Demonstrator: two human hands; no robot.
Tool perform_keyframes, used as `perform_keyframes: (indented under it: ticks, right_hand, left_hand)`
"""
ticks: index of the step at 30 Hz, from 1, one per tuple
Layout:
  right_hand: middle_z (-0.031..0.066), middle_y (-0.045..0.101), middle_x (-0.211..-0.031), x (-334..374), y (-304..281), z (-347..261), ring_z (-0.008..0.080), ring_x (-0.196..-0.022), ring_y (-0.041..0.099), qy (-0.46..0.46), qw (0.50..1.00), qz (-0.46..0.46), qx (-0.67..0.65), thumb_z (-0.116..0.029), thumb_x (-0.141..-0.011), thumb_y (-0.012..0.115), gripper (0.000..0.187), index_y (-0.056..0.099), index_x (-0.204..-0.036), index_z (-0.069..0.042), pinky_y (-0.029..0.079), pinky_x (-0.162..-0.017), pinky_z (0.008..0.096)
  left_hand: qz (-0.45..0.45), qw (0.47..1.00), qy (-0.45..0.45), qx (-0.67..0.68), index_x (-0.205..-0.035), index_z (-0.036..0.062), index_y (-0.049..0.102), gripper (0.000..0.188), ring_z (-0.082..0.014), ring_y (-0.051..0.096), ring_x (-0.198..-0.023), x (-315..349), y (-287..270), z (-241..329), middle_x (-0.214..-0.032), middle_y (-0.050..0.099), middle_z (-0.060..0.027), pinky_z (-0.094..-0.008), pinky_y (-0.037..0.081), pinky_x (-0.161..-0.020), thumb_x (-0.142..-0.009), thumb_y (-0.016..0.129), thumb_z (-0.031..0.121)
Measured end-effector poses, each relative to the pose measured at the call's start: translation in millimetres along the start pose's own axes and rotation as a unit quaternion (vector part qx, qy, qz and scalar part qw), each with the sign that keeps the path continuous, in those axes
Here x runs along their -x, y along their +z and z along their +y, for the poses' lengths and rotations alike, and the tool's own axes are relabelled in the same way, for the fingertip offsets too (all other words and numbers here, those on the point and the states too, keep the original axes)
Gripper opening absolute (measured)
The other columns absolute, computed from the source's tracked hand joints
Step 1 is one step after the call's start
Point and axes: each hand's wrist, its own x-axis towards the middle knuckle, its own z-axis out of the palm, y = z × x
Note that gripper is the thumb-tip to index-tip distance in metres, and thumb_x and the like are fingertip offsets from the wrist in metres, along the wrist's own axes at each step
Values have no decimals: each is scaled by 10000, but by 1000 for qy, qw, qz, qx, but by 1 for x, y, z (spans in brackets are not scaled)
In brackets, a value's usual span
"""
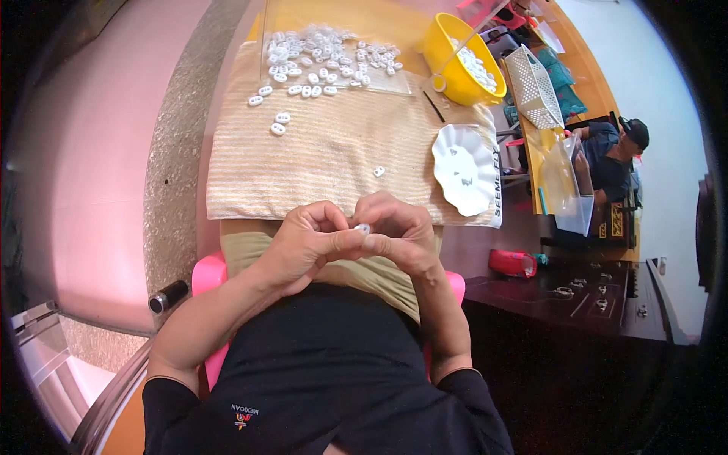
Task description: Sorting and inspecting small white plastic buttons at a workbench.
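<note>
My left hand (315,241) and my right hand (397,230) meet above my lap, just off the near edge of a striped towel (326,174). Between their fingertips is a small white plastic piece (362,228), pinched from both sides. The fingers partly cover it. A single white piece (379,172) lies on the towel just beyond my right hand. To the right of that, a white wavy-edged dish (447,178) holds a few tiny dark grey bits (466,182). Farther off is a pile of white oval pieces (315,49), each with two dark spots.
A yellow basin (440,57) of white pieces stands at the far right, near a thin black stick (434,107). Several loose ovals (279,129) lie left on the towel. At another table, a person (614,159) sits beside a white perforated basket (535,87).
</note>
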Motion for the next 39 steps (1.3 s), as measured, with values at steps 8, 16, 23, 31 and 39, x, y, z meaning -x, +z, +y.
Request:
perform_keyframes:
  ticks: [8,16,23,31,39]
  right_hand:
    - [124,631,-906,3,-13,-5,183,-876,610,-37,991,54,115,82,-822,636,80,639,-888,37,497,-775,285]
    - [60,654,-820,-51,-129,-71,126,-700,629,-92,892,341,281,-70,-859,673,146,659,-952,41,539,-674,248]
    - [60,668,-819,-117,-225,-109,100,-722,617,-162,797,416,408,-145,-849,706,310,650,-1080,54,487,-652,205]
    - [87,679,-785,-150,-166,-42,141,-696,633,-64,868,165,464,-131,-826,679,213,697,-968,26,502,-630,255]
    - [141,677,-1071,-189,-112,-14,334,-1007,625,-2,718,82,691,-225,-785,673,286,711,-1031,-83,476,-902,404]
  left_hand:
    - [29,999,-23,-4,-867,29,610,98,-133,644,-789,0,2,0,-876,637,-62,-269,572,-740,-851,703,55]
    - [49,998,-32,-8,-898,30,621,92,-117,639,-816,0,-1,-1,-1057,649,-132,-269,564,-751,-859,697,66]
    - [63,997,-32,-7,-893,31,619,97,-117,638,-815,-3,0,0,-1051,650,-125,-268,564,-756,-853,701,63]
    - [61,998,-20,-1,-883,31,616,73,-130,647,-796,-1,-1,0,-1029,653,-136,-265,574,-722,-860,682,55]
    - [62,997,-33,-15,-879,39,636,112,-101,630,-773,1,3,3,-906,655,-54,-250,554,-698,-850,717,109]
